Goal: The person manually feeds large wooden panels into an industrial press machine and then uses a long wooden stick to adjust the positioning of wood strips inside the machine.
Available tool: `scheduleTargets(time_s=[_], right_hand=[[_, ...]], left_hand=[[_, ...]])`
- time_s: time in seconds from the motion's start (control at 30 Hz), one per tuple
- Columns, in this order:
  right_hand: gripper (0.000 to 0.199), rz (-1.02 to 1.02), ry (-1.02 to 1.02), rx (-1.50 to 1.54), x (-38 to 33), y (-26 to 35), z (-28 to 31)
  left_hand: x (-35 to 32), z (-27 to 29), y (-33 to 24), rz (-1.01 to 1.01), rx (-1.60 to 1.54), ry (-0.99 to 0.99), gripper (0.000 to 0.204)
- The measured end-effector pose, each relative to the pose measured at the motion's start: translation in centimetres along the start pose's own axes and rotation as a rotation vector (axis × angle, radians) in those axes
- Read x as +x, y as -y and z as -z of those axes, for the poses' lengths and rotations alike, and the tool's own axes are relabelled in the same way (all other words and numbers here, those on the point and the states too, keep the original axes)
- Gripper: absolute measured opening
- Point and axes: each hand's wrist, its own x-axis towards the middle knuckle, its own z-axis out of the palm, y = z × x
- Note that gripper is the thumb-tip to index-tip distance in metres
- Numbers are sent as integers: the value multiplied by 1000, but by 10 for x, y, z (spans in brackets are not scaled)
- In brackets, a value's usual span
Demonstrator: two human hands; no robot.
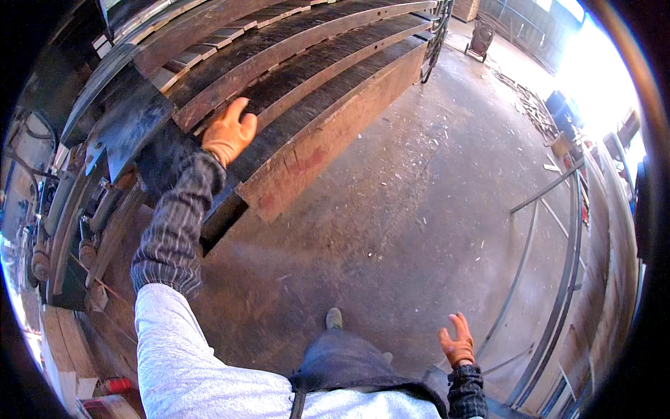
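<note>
My left hand (227, 134), in an orange glove, reaches out over the near end of a long machine bed. Its thumb stands apart from the fingers, and the fingertips lie at a long brown metal rail (307, 54); whether they touch it I cannot tell. Nothing shows in that hand. A second metal rail (335, 68) runs along just to its right. My right hand (457, 341), also in an orange glove, hangs low at my right side over the floor. Its fingers are spread and hold nothing. Dark striped sleeves cover both forearms.
A broad rusty side beam (335, 133) edges the bed. Machine parts with hoses (70, 216) crowd the left, above stacked timber (66, 349). A metal frame (558, 279) stands right on the concrete floor (363, 230). A wheeled cart (480, 38) stands far off.
</note>
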Motion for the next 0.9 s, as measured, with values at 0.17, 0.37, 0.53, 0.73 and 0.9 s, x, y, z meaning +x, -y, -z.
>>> scheduleTargets(time_s=[0.17,0.37,0.53,0.73,0.9], right_hand=[[50,-14,52,23,-18,-30,14],[53,1,116,-5,-54,-89,48],[53,104,1,45,-82,-155,71],[44,388,-410,163,-115,-143,152],[48,596,-844,-172,-132,-137,233]], left_hand=[[-119,-19,-84,-418,-173,-160,36],[-345,-108,-178,22,-535,325,47],[-494,-143,-280,322,-724,713,49],[-563,-185,-334,291,-822,764,47],[-542,-178,-357,267,-823,743,43]])
